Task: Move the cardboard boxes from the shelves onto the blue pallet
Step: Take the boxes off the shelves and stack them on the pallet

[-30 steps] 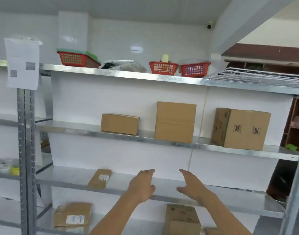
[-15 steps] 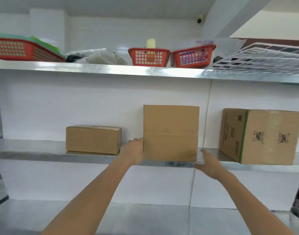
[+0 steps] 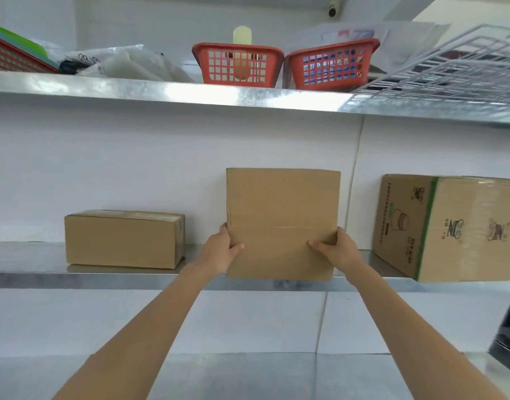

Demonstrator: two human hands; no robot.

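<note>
Shelf (image 3: pixel 103 274): 3 boxes, 2 hands gripping middle box (image 3: pixel 282 203).

Printed box (image 3: pixel 461 226) at right is cut by the frame edge; its markings too blurred to read. Red basket (image 3: pixel 14 57) top left mostly out of frame. Fingers of both hands (image 3: pixel 219 251) (image 3: pixel 341 251) go behind the middle box (image 3: pixel 282 223), only thumbs show. Dark object (image 3: pixel 507 336) at near right edge: cropped, can't tell what. Contents of the right-hand basket (image 3: pixel 331 64) unclear thru the mesh
</note>
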